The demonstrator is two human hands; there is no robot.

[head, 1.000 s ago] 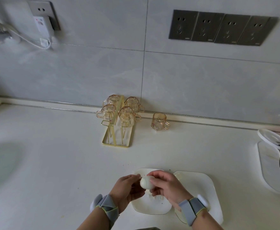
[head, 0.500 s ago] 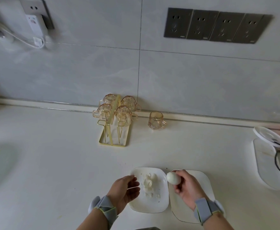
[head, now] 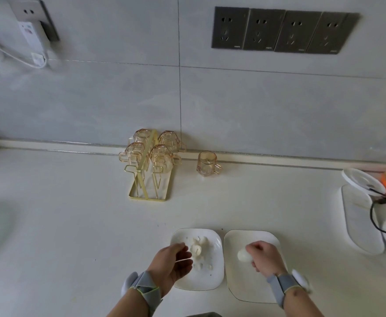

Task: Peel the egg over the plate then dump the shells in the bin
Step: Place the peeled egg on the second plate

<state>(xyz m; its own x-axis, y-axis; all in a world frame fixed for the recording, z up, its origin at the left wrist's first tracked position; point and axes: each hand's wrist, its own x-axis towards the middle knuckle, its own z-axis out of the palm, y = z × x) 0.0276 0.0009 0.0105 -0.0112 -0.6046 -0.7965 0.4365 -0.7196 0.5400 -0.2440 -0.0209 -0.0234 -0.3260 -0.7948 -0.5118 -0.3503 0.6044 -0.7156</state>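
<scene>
Countertop plates: right hand [head: 266,259] fingers, pinching the egg [head: 244,256], have lowered it onto the right plate [head: 240,284].

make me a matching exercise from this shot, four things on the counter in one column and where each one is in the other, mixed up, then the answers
Things:
1. peeled egg
2. shell pieces
3. lone amber cup
4. four amber cups

Places:
A. upside down on the gold rack
B. on the left plate, by the left hand
C. in the right hand, over the right plate
D. upright on the counter, right of the rack

Pairs: 1-C, 2-B, 3-D, 4-A
</scene>
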